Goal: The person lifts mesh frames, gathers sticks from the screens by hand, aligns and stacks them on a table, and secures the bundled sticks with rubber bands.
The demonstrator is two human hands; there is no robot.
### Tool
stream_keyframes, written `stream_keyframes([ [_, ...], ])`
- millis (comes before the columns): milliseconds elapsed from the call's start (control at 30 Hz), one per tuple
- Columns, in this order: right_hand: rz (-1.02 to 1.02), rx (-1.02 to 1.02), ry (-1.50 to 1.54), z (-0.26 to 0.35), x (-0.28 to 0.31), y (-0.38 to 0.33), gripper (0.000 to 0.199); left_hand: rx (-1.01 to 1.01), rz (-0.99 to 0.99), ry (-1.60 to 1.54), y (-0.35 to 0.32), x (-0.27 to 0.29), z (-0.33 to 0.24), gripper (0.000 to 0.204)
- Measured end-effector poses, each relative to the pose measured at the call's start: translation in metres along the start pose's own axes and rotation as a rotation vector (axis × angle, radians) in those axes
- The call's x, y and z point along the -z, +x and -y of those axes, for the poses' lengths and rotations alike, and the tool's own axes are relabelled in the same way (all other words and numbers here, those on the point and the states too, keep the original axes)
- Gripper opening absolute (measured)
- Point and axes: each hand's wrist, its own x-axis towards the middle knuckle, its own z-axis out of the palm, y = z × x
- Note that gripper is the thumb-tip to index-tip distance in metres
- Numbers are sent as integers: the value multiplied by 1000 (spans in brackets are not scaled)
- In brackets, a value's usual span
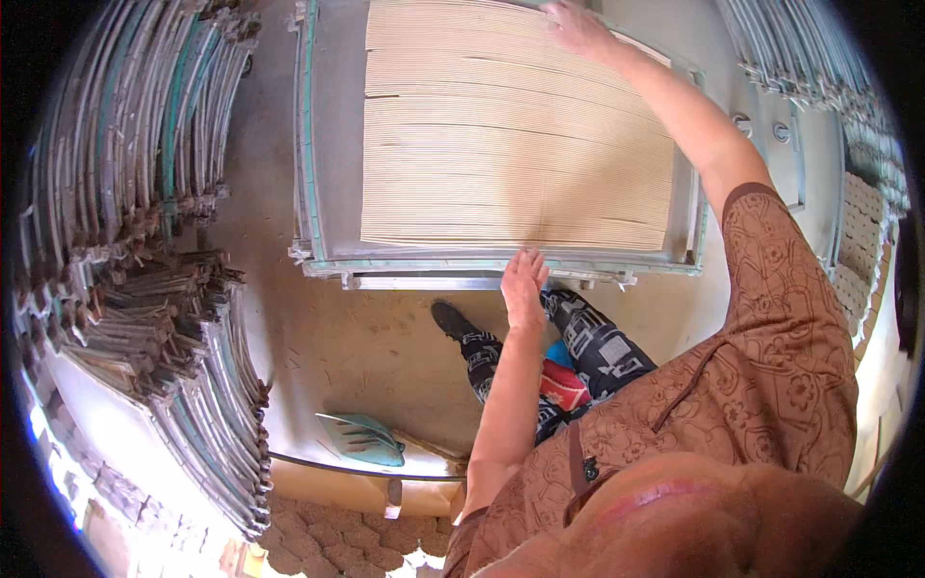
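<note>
pale strips (462, 144) lie in tight rows on the tray (414, 267), with a wider bare margin along its left edge than its right. judged risk: rows could skew or split if either palm drags across them, since nothing visible pins them; a narrow gap already shows near the left ends. leaning on the near edge might also tip the tray (its support is mostly hidden). right hand (581, 31) is over the rows toward the far right corner, fingers stretched out; cannot tell whether it pinches any. left hand (523, 279) is at the near edge, fingers loosely extended, nothing seen in it; the strips begin just beyond its fingertips, contact unclear.
</note>
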Motion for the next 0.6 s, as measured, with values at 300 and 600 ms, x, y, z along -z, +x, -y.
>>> stream_keyframes([
  [300, 176, -225, -56, 45, -26, 62, 47, -50, -104, 60, -6, -11, -10, 57],
  [600, 479, 99, -29, 74, -35, 18, 41, -30, -83, 234, 58, -30, -30, 37],
])
